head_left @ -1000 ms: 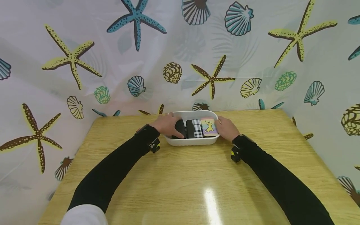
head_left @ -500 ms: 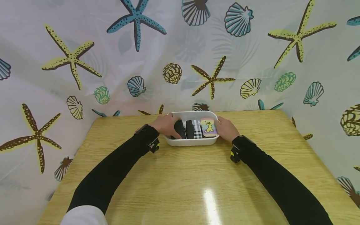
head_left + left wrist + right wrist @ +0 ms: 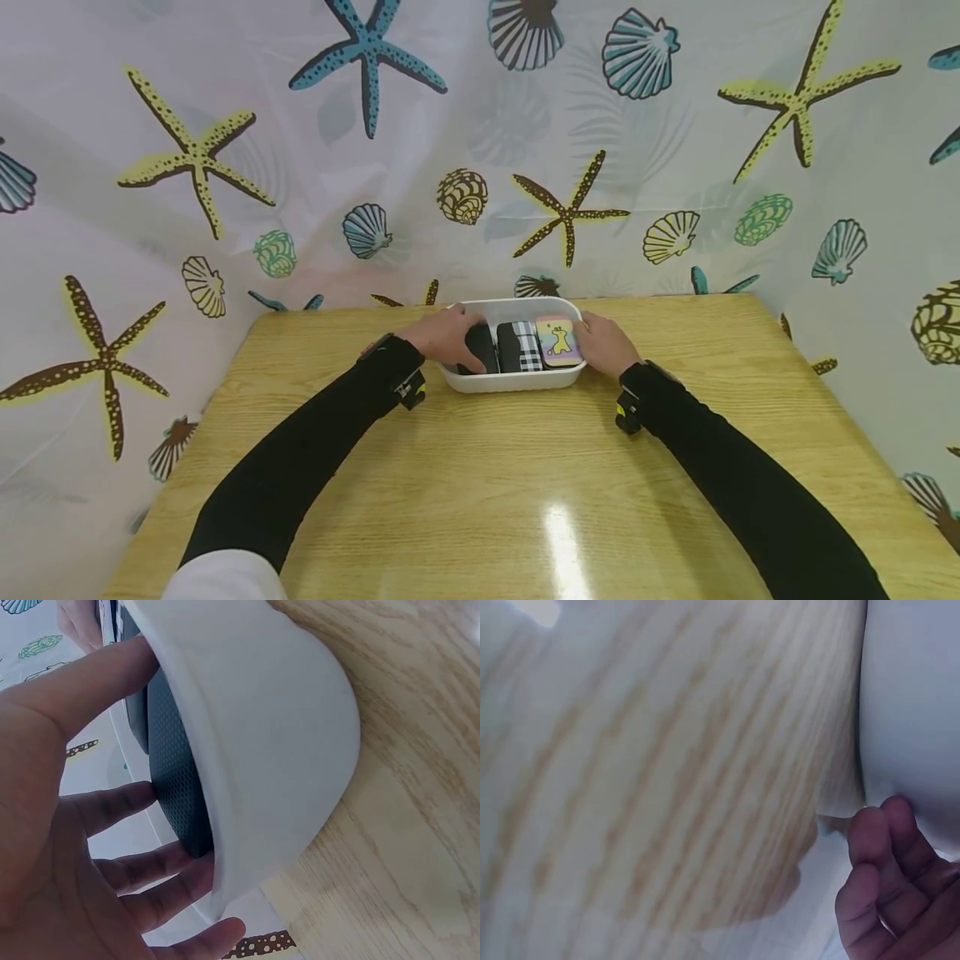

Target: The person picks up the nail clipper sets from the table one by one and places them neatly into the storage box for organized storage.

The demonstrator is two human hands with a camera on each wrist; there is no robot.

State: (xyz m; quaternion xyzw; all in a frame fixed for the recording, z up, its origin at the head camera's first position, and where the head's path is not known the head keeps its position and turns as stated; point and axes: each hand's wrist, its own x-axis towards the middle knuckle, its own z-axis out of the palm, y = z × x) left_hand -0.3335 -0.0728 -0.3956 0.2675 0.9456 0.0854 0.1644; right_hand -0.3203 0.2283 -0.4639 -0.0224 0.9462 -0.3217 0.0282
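A white oblong plastic bin [image 3: 517, 382] stands near the back of the table. Three small flat cases stand in a row inside it: a black one at left, a black-and-white checked case [image 3: 519, 347] in the middle, and a pastel case with a yellow giraffe [image 3: 558, 340] at right. My left hand [image 3: 444, 335] reaches over the bin's left end and grips the black case [image 3: 178, 765], thumb on one side and fingers on the other. Its mesh-like surface shows in the left wrist view. My right hand [image 3: 606, 343] holds the bin's right end, with curled fingers [image 3: 870, 840] against its outer wall.
The wood-grain table [image 3: 480, 483] stretches in front of the bin, with a bright light reflection. A white curtain [image 3: 420, 150] printed with starfish and shells hangs close behind the bin and along both sides.
Both hands keep the same places on the black case and the bin. The head view shifts only very slightly.
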